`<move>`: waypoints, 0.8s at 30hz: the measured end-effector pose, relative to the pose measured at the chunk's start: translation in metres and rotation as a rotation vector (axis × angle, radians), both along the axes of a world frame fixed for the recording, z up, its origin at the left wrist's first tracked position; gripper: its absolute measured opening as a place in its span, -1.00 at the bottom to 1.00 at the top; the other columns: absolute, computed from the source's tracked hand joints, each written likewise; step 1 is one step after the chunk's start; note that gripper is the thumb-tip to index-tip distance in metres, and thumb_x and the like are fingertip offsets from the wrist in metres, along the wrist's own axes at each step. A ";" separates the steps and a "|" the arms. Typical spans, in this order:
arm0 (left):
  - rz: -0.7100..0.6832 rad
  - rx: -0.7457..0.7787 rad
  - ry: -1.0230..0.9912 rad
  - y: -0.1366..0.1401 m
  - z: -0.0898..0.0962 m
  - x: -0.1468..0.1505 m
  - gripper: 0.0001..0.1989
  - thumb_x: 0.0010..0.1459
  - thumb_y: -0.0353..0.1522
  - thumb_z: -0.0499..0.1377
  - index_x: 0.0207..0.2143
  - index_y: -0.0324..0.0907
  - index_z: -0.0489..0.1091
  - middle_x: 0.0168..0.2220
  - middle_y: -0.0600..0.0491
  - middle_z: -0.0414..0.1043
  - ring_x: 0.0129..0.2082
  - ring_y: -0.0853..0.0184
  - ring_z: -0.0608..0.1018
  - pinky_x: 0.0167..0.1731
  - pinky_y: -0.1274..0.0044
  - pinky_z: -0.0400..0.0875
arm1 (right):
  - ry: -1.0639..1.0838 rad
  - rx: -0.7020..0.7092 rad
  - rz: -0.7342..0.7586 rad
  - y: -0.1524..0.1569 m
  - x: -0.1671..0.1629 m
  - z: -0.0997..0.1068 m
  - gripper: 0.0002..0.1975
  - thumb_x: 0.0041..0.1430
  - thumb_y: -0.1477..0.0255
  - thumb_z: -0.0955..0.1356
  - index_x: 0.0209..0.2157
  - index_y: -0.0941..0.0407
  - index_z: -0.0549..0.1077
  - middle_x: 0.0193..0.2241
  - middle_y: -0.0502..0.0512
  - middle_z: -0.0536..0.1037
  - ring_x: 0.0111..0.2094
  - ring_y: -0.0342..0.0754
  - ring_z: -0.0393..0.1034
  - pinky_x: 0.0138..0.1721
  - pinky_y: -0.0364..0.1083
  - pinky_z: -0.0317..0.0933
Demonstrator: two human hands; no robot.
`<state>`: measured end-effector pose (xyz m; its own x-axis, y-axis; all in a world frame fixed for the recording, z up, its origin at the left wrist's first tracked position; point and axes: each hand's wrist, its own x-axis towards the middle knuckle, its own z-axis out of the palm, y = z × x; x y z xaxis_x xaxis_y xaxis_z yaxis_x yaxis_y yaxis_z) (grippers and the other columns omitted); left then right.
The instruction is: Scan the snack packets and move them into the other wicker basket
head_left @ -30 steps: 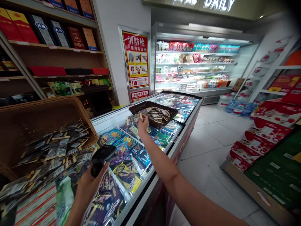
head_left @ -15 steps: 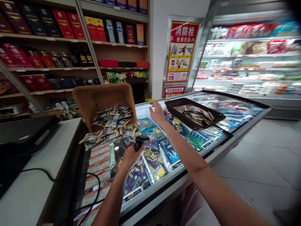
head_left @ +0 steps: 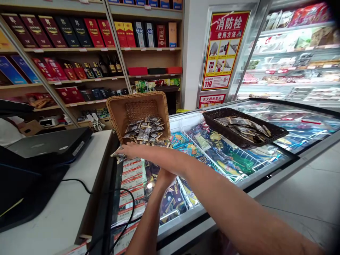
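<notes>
My right hand [head_left: 129, 150] reaches across to the left, its fingers closed over a small clear packet [head_left: 118, 154] at the front of the tan wicker basket [head_left: 110, 113]. More packets [head_left: 145, 130] of the same sort, with dark contents and pale edges, lie heaped inside this tipped basket. Beneath the right forearm is my left hand [head_left: 167, 176], of which only the wrist and lower part show. Its fingers and anything in them are hidden behind that forearm.
A glass-topped chest freezer [head_left: 186, 209] holds bagged goods in wire baskets. On it are a dark wicker tray [head_left: 244, 143] of packets and a strip of price labels [head_left: 131, 182]. A black cable [head_left: 132, 198] loops past the counter [head_left: 61, 209]. Boxed goods line the shelves [head_left: 98, 81] behind.
My right hand has swung left from above the freezer to the packets by the tan basket, crossing over my left arm. The black handheld scanner in my left hand is now hidden. The view has shifted left.
</notes>
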<state>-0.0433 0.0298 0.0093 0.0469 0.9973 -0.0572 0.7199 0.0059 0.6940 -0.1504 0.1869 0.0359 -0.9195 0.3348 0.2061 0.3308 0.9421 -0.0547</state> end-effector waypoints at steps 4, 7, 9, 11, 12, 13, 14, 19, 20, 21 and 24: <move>-0.007 -0.054 0.010 -0.001 0.003 0.001 -0.67 0.17 -0.30 0.27 -0.06 -0.27 0.56 0.04 -0.33 0.61 0.11 -0.17 0.58 -0.09 0.35 0.43 | -0.019 -0.091 0.035 0.005 0.021 0.008 -0.43 0.07 0.49 0.56 0.13 0.01 0.51 -0.12 0.11 0.51 -0.09 0.04 0.39 -0.05 -0.08 0.27; -0.003 -0.081 0.006 -0.002 0.005 0.002 -0.67 0.09 -0.18 0.34 -0.18 -0.22 0.56 -0.17 -0.27 0.67 -0.08 -0.16 0.65 -0.26 0.38 0.41 | 0.027 -0.149 0.061 0.007 0.044 0.013 -0.47 0.03 0.57 0.56 0.07 0.06 0.56 -0.17 0.08 0.48 -0.11 0.01 0.36 -0.03 -0.10 0.23; -0.005 -0.088 -0.007 -0.002 0.006 0.002 -0.67 0.10 -0.11 0.33 -0.24 -0.17 0.54 -0.33 -0.16 0.65 -0.22 -0.07 0.67 -0.35 0.43 0.37 | 0.080 -0.207 0.063 0.010 0.062 0.021 -0.61 0.11 0.59 0.52 0.00 0.09 0.58 -0.20 0.08 0.48 -0.13 -0.01 0.36 -0.03 -0.11 0.22; -0.011 -0.093 -0.022 -0.001 0.006 0.000 -0.67 0.13 -0.05 0.29 -0.29 -0.13 0.50 -0.48 -0.05 0.58 -0.38 0.04 0.66 -0.42 0.46 0.33 | 0.198 -0.275 0.021 0.015 0.089 0.035 -0.76 0.20 0.57 0.46 -0.08 0.12 0.58 -0.23 0.06 0.49 -0.15 -0.03 0.36 -0.04 -0.12 0.22; -0.016 -0.091 -0.026 0.000 0.006 -0.001 -0.66 0.14 -0.03 0.27 -0.30 -0.12 0.48 -0.53 0.00 0.53 -0.43 0.08 0.63 -0.45 0.47 0.31 | 0.286 -0.309 -0.026 0.018 0.106 0.044 -0.82 0.23 0.54 0.45 -0.12 0.13 0.58 -0.25 0.05 0.50 -0.17 -0.04 0.36 -0.06 -0.12 0.21; -0.018 -0.085 -0.034 0.001 0.006 -0.002 -0.65 0.16 -0.02 0.24 -0.31 -0.11 0.46 -0.56 0.03 0.50 -0.48 0.12 0.61 -0.47 0.48 0.30 | 0.390 -0.342 -0.090 0.020 0.126 0.052 -0.87 0.23 0.49 0.45 -0.16 0.13 0.56 -0.28 0.02 0.51 -0.20 -0.05 0.36 -0.09 -0.13 0.21; -0.014 -0.079 -0.045 0.002 0.006 -0.003 -0.64 0.16 0.00 0.23 -0.32 -0.10 0.45 -0.58 0.04 0.48 -0.51 0.14 0.59 -0.48 0.48 0.29 | 0.509 -0.377 -0.166 0.021 0.149 0.058 -0.87 0.21 0.43 0.48 -0.21 0.13 0.55 -0.32 -0.01 0.51 -0.24 -0.07 0.36 -0.14 -0.14 0.20; 0.054 -0.029 -0.100 0.007 0.007 -0.010 -0.58 0.10 0.08 0.22 -0.39 -0.09 0.42 -0.63 0.08 0.42 -0.58 0.20 0.52 -0.52 0.49 0.27 | 1.198 -0.691 -0.510 0.006 0.266 0.044 -0.60 -0.04 0.11 0.56 -0.36 0.12 0.49 -0.55 -0.11 0.41 -0.49 -0.17 0.23 -0.43 -0.18 0.08; 0.058 -0.014 -0.094 0.008 0.008 -0.011 -0.56 0.10 0.10 0.21 -0.39 -0.09 0.42 -0.63 0.08 0.42 -0.58 0.20 0.52 -0.52 0.49 0.27 | 1.318 -0.767 -0.556 -0.001 0.285 0.033 -0.57 -0.06 0.07 0.55 -0.36 0.12 0.49 -0.59 -0.13 0.38 -0.53 -0.19 0.20 -0.48 -0.17 0.05; 0.056 0.005 -0.093 0.009 0.009 -0.011 -0.54 0.09 0.11 0.20 -0.38 -0.10 0.43 -0.63 0.07 0.43 -0.57 0.19 0.53 -0.52 0.49 0.27 | 1.419 -0.828 -0.599 -0.007 0.300 0.020 -0.55 -0.07 0.05 0.55 -0.35 0.11 0.49 -0.63 -0.14 0.34 -0.58 -0.19 0.16 -0.53 -0.17 0.02; 0.034 0.062 -0.122 0.010 0.013 -0.010 -0.50 0.04 0.15 0.21 -0.36 -0.11 0.48 -0.63 0.07 0.43 -0.55 0.18 0.54 -0.53 0.48 0.28 | 1.618 -0.924 -0.708 -0.021 0.332 -0.017 -0.56 -0.05 0.04 0.53 -0.33 0.10 0.48 -0.70 -0.18 0.30 -0.65 -0.19 0.13 -0.61 -0.16 -0.03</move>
<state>-0.0531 0.0398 0.0225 0.0159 0.9998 0.0082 0.6299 -0.0164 0.7765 0.1816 0.1659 0.0194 0.2296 0.9629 0.1418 -0.2830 0.2055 -0.9368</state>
